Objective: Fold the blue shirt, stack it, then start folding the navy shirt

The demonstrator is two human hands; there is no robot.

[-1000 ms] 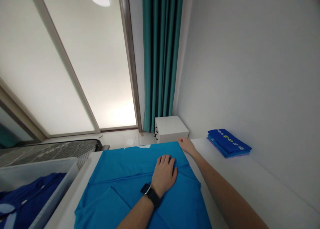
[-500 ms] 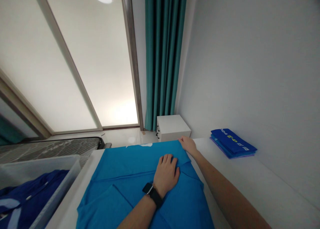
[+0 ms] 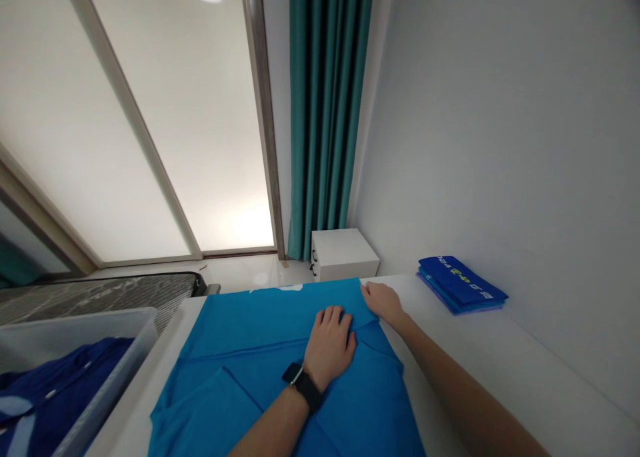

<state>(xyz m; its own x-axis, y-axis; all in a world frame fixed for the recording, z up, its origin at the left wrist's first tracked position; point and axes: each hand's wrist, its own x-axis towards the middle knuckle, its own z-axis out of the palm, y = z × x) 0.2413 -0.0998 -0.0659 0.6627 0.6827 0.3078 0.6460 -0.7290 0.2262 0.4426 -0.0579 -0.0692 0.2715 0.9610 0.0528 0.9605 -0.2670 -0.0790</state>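
A bright blue shirt [image 3: 250, 350] lies spread on the white table [image 3: 495, 357], partly folded. My left hand [image 3: 329, 344], with a black watch on the wrist, lies flat on the shirt's upper right part, fingers apart. My right hand [image 3: 383, 300] rests at the shirt's far right edge, fingers stretched along the fabric, touching it.
A stack of folded dark blue garments [image 3: 463, 285] sits at the table's right, by the wall. A clear bin [image 3: 75, 350] with dark blue clothes stands at the left. Beyond the table are a white nightstand [image 3: 344, 254], a teal curtain [image 3: 325, 110] and a mattress [image 3: 100, 294].
My right hand has slid a little toward me along the shirt's right edge. The left hand stays pressed flat in the same place.
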